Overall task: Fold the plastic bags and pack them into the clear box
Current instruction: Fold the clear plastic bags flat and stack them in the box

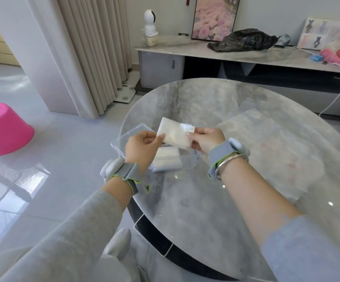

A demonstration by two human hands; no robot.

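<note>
Pale glossy floor (32, 180) tiles fill the left side of the room, with a pleated beige curtain (95, 47) hanging at the back. A round grey marble table (205, 200) takes up the middle and right of the view. Behind it a long low sideboard (246, 55) runs along the wall, carrying a crumpled black bag (244, 40), a framed flower picture (216, 17) and a small white camera (150, 23). An upturned pink tub (4, 131) sits on the floor at the left.

On the right half of the table lie loose bags (267, 143), see-through and spread flat, with faint red print. The clear box (124, 137) stands open near the table's left edge, and folded white packets (167, 159) already lie inside it at the near end.

Both hands are raised just above the box. The left hand (142, 147) pinches the left edge of a folded bag (175, 133) between thumb and fingers. The right hand (207, 141) pinches the opposite edge the same way. This white, roughly rectangular bag is stretched between them, tilted, over the box's far half and clear of the packets. Each wrist wears a grey band (124, 174), and the right one also has a silver bangle (230, 161).
</note>
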